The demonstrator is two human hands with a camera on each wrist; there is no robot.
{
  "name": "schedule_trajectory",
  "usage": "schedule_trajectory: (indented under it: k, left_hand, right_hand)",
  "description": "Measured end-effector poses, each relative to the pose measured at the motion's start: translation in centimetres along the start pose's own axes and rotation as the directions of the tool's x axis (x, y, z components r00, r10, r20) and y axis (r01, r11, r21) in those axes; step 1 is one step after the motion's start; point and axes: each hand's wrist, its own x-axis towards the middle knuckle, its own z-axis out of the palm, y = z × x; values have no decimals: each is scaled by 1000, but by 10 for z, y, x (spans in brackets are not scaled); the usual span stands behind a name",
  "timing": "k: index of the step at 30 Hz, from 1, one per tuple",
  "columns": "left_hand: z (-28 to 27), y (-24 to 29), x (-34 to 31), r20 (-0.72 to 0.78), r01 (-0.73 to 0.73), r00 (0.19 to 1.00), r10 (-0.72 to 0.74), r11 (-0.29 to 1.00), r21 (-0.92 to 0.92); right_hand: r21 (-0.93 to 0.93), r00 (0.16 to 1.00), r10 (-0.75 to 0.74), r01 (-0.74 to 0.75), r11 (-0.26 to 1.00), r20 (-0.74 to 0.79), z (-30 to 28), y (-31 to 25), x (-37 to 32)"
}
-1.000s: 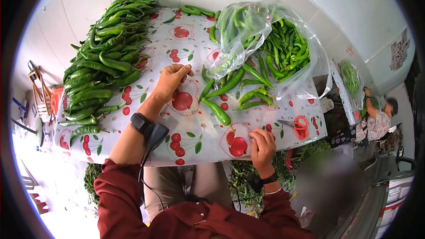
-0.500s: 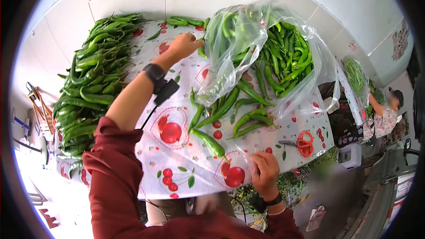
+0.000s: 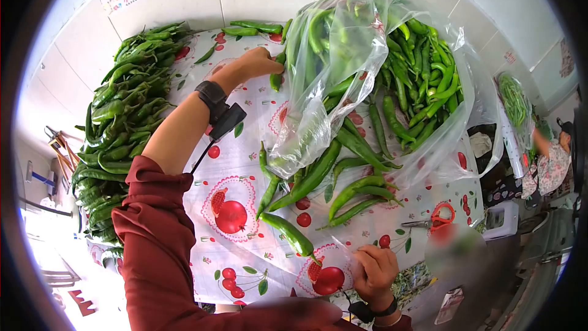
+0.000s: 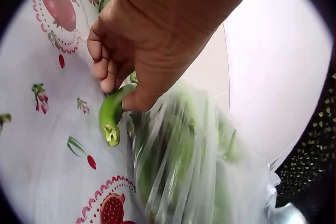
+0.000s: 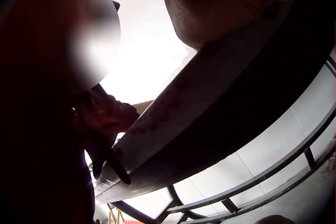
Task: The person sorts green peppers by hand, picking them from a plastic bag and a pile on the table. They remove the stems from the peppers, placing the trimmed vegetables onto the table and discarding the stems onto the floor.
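Green, a chili pepper (image 4: 108, 116) is pinched between thumb and fingers of the left hand (image 3: 252, 64), beside a clear plastic bag (image 3: 309, 132) of peppers on the tabletop (image 3: 286, 287). Loose peppers (image 3: 315, 179) are scattered nearer; the right hand (image 3: 376, 273) is held loosely curled by the near edge. Red-handled scissors (image 3: 441, 216) are laid beyond.

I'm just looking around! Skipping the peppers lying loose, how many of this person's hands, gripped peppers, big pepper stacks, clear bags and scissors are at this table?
Hands: 2 (left hand, right hand)
Gripped green pepper: 1
Big pepper stack: 1
Clear bag: 1
Scissors: 1 pair
Total: 6
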Motion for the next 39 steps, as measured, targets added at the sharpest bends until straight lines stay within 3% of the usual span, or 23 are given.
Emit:
schedule_trajectory:
  k: [1, 3, 8, 10, 12, 13, 15, 20, 22, 23, 25, 26, 31, 33, 35, 39]
  left_hand:
    - [4, 4, 0, 5, 3, 1000, -3, 1000, 1]
    - [8, 11, -1, -82, -5, 996, 25, 972, 236]
    - [-19, -16, -2, -101, 74, 993, -57, 983, 170]
    - [-35, -29, -17, -337, 169, 938, -74, 951, 260]
    - [-45, -62, -12, -465, 182, 885, 10, 912, 367]
    - [-48, -75, -11, -460, 180, 888, 11, 912, 368]
    - [-52, -90, -10, -484, 329, 867, -114, 862, 386]
    - [-45, -90, -4, -414, 205, 910, -22, 892, 404]
    - [-37, -84, 7, -427, -84, 867, 257, 920, 383]
    - [-33, -80, 16, -427, -88, 866, 261, 920, 382]
    - [-27, -65, 35, -393, -286, 793, 466, 854, 435]
    - [-31, -57, 44, -264, -266, 872, 412, 852, 451]
    - [-27, -43, 77, -141, -168, 940, 310, 781, 601]
    - [-29, -41, 84, -82, -62, 988, 129, 830, 554]
    - [-30, -43, 91, -91, -62, 988, 129, 846, 530]
    - [-37, -44, 83, -80, 71, 996, -32, 829, 554]
  right_hand:
    - [-7, 1000, -1, 1, 1000, -1, 0, 0, 0]
    - [7, 1000, 3, -3, 1000, -7, 0, -1, 1]
    - [25, 1000, 4, -4, 1000, -5, -1, 1, 1]
    - [24, 1000, 5, -5, 1000, -10, 0, 1, -1]
    - [19, 1000, 9, -9, 1000, -3, -1, 2, -1]
    - [14, 1000, 5, -5, 1000, 7, -1, 2, -2]
    - [19, 1000, 6, -6, 1000, 11, -1, 3, -2]
    - [34, 1000, 10, -10, 999, -1, -3, 0, 2]
    - [31, 1000, 8, -9, 999, 15, -3, 0, 2]
    - [27, 1000, 9, -10, 1000, 12, -3, 1, 2]
    - [19, 1000, 1, -2, 1000, 28, -3, 2, 1]
    - [11, 1000, 1, -1, 1000, 27, -3, 2, 1]
    - [17, 1000, -7, 7, 1000, 26, -1, 6, -3]
    - [8, 1000, -1, 1, 1000, 30, -2, 6, -3]
    - [4, 999, 11, -11, 1000, 40, -2, 7, -3]
    - [18, 999, 21, -22, 1000, 43, -3, 3, -1]
